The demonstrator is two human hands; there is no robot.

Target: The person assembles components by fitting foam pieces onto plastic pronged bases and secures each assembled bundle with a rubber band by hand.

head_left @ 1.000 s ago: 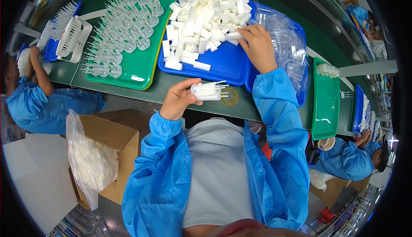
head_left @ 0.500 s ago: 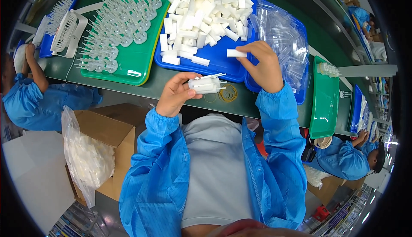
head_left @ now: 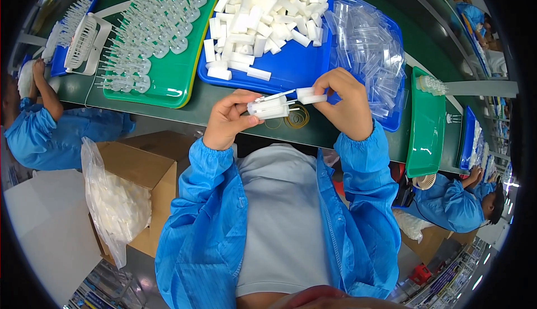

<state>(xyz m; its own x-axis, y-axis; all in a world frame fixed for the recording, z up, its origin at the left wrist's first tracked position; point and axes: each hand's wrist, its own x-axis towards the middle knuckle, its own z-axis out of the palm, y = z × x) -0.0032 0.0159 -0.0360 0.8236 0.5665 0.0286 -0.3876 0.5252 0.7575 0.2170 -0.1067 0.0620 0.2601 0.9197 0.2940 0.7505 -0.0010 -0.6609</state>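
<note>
My left hand (head_left: 228, 120) is closed round a small white plastic piece (head_left: 269, 107) with thin prongs that point right; white foam lies between some of the prongs. Thumb and fingers of my right hand (head_left: 348, 101) pinch a white foam block (head_left: 306, 95) close to the prong tips. Beyond my hands, a heap of similar white foam pieces (head_left: 251, 24) fills much of a blue tray (head_left: 291, 77). Clear plastic sleeves (head_left: 363, 52) lie in another blue tray (head_left: 396, 120) to the right. Pronged pieces (head_left: 162, 24) stand in rows on a green tray (head_left: 174, 93) at the left.
Yellow rubber bands (head_left: 297, 118) lie near the bench edge. A white fan (head_left: 88, 43) stands left of the green tray. Another green tray (head_left: 425, 135) is at the right. A cardboard box (head_left: 140, 166) with a plastic bag sits at lower left. Blue-sleeved co-workers sit on both sides.
My right hand has brought the foam block down from above the blue tray to the prong tips. My left hand still holds the pronged piece in nearly the same place.
</note>
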